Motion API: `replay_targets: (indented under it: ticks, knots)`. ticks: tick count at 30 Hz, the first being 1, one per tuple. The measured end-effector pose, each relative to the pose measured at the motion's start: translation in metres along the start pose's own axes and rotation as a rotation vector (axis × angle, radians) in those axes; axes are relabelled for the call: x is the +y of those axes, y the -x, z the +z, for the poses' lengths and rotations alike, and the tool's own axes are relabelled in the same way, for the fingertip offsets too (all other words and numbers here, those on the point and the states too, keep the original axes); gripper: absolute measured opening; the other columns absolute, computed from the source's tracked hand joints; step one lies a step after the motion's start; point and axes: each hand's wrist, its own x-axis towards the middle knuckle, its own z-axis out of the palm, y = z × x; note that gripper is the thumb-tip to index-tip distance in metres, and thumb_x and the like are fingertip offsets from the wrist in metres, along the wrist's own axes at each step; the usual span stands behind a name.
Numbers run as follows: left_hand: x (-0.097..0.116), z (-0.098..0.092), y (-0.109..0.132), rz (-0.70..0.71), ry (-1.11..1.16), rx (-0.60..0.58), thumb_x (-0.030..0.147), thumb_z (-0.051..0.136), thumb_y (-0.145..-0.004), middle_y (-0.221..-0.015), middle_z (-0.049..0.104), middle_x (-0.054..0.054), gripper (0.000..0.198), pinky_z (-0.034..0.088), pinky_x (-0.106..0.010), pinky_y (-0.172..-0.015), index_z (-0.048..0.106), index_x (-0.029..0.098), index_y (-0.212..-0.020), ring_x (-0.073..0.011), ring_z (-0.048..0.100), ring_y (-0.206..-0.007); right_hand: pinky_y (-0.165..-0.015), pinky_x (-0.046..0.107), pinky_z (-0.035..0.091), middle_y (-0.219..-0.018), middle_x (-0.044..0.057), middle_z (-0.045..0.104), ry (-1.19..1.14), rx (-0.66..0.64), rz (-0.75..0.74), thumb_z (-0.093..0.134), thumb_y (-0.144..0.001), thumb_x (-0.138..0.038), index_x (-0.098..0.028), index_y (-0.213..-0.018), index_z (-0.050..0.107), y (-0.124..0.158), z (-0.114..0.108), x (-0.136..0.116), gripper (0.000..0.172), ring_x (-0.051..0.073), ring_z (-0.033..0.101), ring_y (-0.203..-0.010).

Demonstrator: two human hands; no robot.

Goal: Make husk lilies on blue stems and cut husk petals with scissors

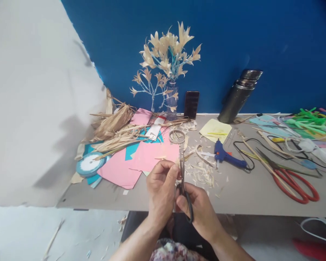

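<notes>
My right hand (197,208) grips a small pair of scissors (188,204) with black handles, its blades pointing up and away from me. Beside the blades, my left hand (163,186) is closed in a pinch, thumb against the fingers. Whatever it pinches is too small and hidden to make out. Both hands are close together over the table's front edge. Just beyond them lie pink paper sheets (152,156) and scattered pale husk scraps (203,175). A roll of tape (177,136) rests on the paper's far right part.
Dried husks (112,123) and a blue ribbon spool (90,164) lie left. Husk flowers (171,54) stand in a clear bottle at the back, near a phone (191,104). To the right are a blue glue gun (228,156), a tilted flask (239,98) and large red-handled scissors (296,183).
</notes>
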Motion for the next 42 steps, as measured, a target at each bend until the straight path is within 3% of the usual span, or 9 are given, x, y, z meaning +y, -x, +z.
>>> replay_targets:
  ticks: [11,20,27,34,42]
  knots:
    - [-0.001,-0.0013,-0.0009,0.064,-0.067,0.001,0.029,0.068,-0.082,-0.065,0.058,0.0,0.018,0.044,-0.024,-0.06,0.059,0.017,-0.071,-0.0131,0.055,-0.063,-0.05,0.021,0.035,-0.061,-0.001,0.05,0.052,0.015,-0.003,0.07,-0.078,-0.068,-0.015,-0.073,0.056,-0.0006,-0.0008,0.004,0.055,0.012,0.044,-0.056]
    - [-0.0011,-0.0024,0.0016,0.021,-0.022,-0.019,0.031,0.069,-0.082,-0.067,0.06,0.0,0.02,0.046,-0.022,-0.06,0.059,0.017,-0.071,-0.0126,0.057,-0.064,-0.047,0.021,0.039,-0.056,0.001,0.056,0.085,0.038,0.009,0.071,-0.074,-0.072,-0.016,-0.068,0.056,-0.0009,0.0001,0.0037,0.058,0.014,0.052,-0.051]
    - [0.0003,-0.004,0.0025,-0.008,-0.037,-0.027,0.032,0.069,-0.082,-0.065,0.059,0.001,0.021,0.046,-0.022,-0.059,0.06,0.018,-0.072,-0.0119,0.057,-0.062,-0.048,0.021,0.041,-0.057,0.001,0.057,0.092,0.001,-0.002,0.067,-0.075,-0.076,-0.016,-0.069,0.056,0.0025,-0.001,-0.0002,0.061,0.014,0.053,-0.052]
    - [-0.0012,-0.0029,0.0005,0.075,-0.086,-0.034,0.029,0.068,-0.083,-0.067,0.06,0.0,0.018,0.045,-0.023,-0.061,0.061,0.017,-0.071,-0.0126,0.057,-0.064,-0.048,0.022,0.04,-0.057,0.001,0.057,0.118,0.02,0.018,0.066,-0.074,-0.077,-0.016,-0.07,0.056,0.002,-0.0017,-0.0011,0.063,0.014,0.053,-0.052]
    - [0.0024,-0.0028,-0.001,0.033,-0.058,-0.052,0.028,0.069,-0.082,-0.066,0.061,0.001,0.018,0.046,-0.023,-0.06,0.061,0.017,-0.07,-0.0122,0.057,-0.063,-0.047,0.022,0.038,-0.055,0.0,0.056,0.115,0.002,0.033,0.064,-0.074,-0.079,-0.017,-0.069,0.055,0.0015,-0.0044,-0.0008,0.063,0.014,0.051,-0.051]
